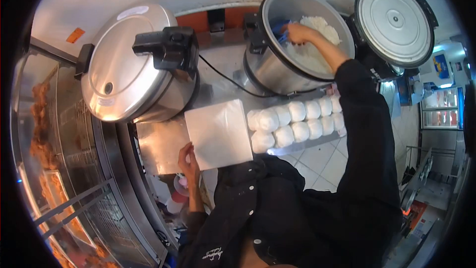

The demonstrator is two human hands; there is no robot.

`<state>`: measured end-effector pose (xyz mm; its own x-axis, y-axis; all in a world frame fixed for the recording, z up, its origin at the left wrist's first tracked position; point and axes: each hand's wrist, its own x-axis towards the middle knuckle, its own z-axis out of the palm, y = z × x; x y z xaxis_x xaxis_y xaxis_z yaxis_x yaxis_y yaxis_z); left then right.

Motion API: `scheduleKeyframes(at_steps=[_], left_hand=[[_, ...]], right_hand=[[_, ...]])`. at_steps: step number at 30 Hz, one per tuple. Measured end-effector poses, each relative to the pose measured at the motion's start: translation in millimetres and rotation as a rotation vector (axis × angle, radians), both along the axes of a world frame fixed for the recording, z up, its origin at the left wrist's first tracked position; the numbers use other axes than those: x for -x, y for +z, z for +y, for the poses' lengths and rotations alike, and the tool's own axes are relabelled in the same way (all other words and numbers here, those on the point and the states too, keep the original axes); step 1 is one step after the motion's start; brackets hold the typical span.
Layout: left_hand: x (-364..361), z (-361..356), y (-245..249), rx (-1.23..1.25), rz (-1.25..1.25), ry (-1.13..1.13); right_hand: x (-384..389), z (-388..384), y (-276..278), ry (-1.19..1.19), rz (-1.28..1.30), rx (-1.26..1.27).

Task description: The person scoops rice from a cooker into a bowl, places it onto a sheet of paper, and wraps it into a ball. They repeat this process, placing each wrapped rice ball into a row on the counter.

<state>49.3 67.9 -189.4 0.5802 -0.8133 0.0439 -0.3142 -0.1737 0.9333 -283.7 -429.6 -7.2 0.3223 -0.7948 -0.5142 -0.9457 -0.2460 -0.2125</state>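
Note:
My right hand (297, 34) reaches into the open cooker (312, 62), its fingers wrapped round a blue tool (281, 32) near the white rice (325, 30). At the left edge of a stack of white paper sheets (218, 134), my left hand (189, 159) touches the paper with thumb and fingers close together. Whether it pinches a sheet is too small to tell. Right of the paper, two rows of round white wrapped bundles (300, 131) stand on the metal counter.
A closed silver cooker (124, 69) stands at the left, another lidded cooker (394, 22) at the far right. A black cord (228, 78) crosses the counter (218, 59). A glass cabinet (64, 168) with browned food lines the left side.

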Motion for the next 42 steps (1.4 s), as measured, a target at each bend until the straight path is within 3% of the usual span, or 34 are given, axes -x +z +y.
scheduleKeyframes(at_steps=[3,6,8,9,11,13,15,19,21,23,24,25,26,27,29,30,32,35,36,37,39,42], left_hand=[[2,21,-5,-0.002,-0.045,0.104],[14,30,-12,0.054,-0.012,0.209],[22,34,-4,0.015,0.076,0.257],[24,34,-5,0.011,0.075,0.256],[29,33,-8,0.017,0.037,0.266],[32,21,-2,0.005,0.016,0.221],[33,-2,8,0.002,0.005,0.169],[39,-67,33,0.060,-0.041,-0.099],[47,-107,49,0.123,-0.020,-0.210],[61,-146,69,0.170,0.035,-0.447],[70,-163,79,0.184,0.048,-0.528],[79,-180,88,0.198,0.060,-0.608],[88,-196,97,0.221,0.070,-0.673],[96,-209,105,0.242,0.080,-0.735],[111,-230,120,0.238,0.091,-0.757],[118,-237,125,0.232,0.098,-0.781],[128,-247,129,0.238,0.121,-0.777],[140,-254,129,0.258,0.139,-0.778],[143,-255,129,0.276,0.135,-0.779],[145,-255,130,0.275,0.138,-0.778],[147,-254,134,0.287,0.127,-0.787],[150,-254,138,0.285,0.115,-0.765]], right_hand=[[2,-43,-73,0.048,0.108,-0.290],[-3,-53,-103,0.242,0.239,-0.269],[10,-63,-135,0.657,0.290,0.078],[5,-54,-121,0.657,0.288,0.073],[-10,-19,-50,0.392,0.520,0.041],[22,-17,-34,0.292,0.283,0.216],[43,-20,-14,0.150,0.225,0.262],[88,-5,53,0.068,0.149,0.334],[121,-8,74,0.202,-0.089,0.393],[122,-5,107,0.127,-0.006,0.294],[119,2,122,-0.050,0.048,0.206],[117,7,129,-0.226,0.100,0.117],[161,-15,99,0.073,0.126,0.436],[150,-3,109,0.074,0.130,0.437],[131,23,133,-0.255,-0.137,0.382],[130,24,137,-0.253,-0.134,0.385],[132,24,143,-0.411,-0.109,0.156],[139,23,138,-0.315,-0.171,0.030],[137,23,138,-0.072,-0.002,0.210],[137,24,134,-0.071,0.000,0.207],[129,30,125,0.064,0.307,0.611],[96,50,136,0.008,0.479,0.682]])
